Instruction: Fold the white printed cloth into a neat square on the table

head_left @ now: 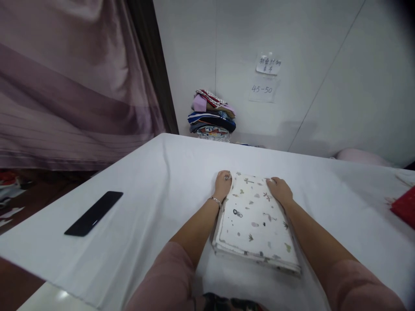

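A folded white cloth (256, 220) printed with small grey and green motifs lies on the white-covered table (155, 181) in front of me. My left hand (223, 183) grips its far left corner with curled fingers; a thin bracelet is on that wrist. My right hand (279, 190) rests on the far right corner, fingers bent over the cloth's edge. Both forearms run along the cloth's two long sides.
A black flat phone-like object (94, 213) lies at the table's left. A stack of folded colourful clothes (212, 115) stands by the wall behind the table. A red item (405, 207) sits at the right edge. A mauve curtain (71, 86) hangs at left.
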Motion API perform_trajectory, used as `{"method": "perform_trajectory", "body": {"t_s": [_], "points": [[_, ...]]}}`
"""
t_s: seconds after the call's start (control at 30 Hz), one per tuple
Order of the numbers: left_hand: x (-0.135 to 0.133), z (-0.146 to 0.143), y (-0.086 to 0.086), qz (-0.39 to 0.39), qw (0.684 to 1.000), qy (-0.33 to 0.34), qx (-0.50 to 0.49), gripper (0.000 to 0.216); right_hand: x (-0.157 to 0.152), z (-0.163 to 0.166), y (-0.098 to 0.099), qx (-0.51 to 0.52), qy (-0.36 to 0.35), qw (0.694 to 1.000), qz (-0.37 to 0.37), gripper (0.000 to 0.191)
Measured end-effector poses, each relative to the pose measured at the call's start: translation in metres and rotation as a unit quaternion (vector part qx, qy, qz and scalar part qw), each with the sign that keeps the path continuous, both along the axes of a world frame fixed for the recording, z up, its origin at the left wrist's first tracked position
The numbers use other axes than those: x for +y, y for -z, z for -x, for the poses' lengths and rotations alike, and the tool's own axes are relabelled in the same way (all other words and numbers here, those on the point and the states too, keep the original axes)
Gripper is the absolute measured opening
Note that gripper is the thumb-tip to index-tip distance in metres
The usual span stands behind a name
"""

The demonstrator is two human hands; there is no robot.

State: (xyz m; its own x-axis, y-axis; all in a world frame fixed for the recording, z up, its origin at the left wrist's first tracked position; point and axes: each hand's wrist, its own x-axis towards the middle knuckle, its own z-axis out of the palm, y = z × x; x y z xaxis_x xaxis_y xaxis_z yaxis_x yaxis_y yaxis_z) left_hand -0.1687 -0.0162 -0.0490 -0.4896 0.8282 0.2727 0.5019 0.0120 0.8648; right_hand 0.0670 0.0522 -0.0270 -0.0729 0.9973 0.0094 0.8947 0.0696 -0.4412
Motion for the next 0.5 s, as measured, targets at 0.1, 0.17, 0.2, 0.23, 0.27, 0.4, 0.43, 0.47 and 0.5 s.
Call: {"method": "perform_trajectory", "body": {"t_s": [0.1, 0.17, 0.2, 0.23, 0.27, 0.4, 0.43, 0.47, 0.5], "points": [[0.002, 0.001, -0.001, 0.019, 0.999, -0.007, -0.034, 0.009, -0.003, 0.002, -0.001, -0.014, 0.004, 1.000, -0.001, 0.057], [0.004, 0.001, -0.003, 0.034, 0.998, -0.012, -0.043, 0.009, -0.003, 0.003, -0.002, -0.022, 0.004, 1.000, 0.002, 0.057], [0.005, 0.001, -0.005, 0.038, 0.998, -0.014, -0.045, 0.009, -0.004, 0.003, -0.001, -0.025, 0.003, 1.000, 0.004, 0.057], [0.006, 0.000, -0.006, 0.042, 0.998, -0.017, -0.049, 0.009, -0.004, 0.003, -0.001, -0.028, 0.003, 1.000, 0.006, 0.057], [0.007, 0.000, -0.007, 0.044, 0.998, -0.020, -0.052, 0.009, -0.003, 0.003, 0.000, -0.031, 0.004, 0.999, 0.008, 0.056], [0.009, -0.001, -0.009, 0.055, 0.994, -0.034, -0.085, 0.010, -0.003, 0.002, 0.001, -0.038, 0.006, 0.999, 0.007, 0.054], [0.009, -0.001, -0.010, 0.061, 0.993, -0.036, -0.094, 0.011, -0.003, 0.002, 0.002, -0.039, 0.005, 0.999, 0.006, 0.054], [0.009, 0.000, -0.011, 0.067, 0.992, -0.039, -0.102, 0.011, -0.003, 0.002, 0.002, -0.040, 0.004, 0.999, 0.005, 0.054], [0.010, 0.001, -0.012, 0.073, 0.991, -0.041, -0.107, 0.011, -0.003, 0.002, 0.002, -0.041, 0.003, 0.999, 0.005, 0.054]]}}
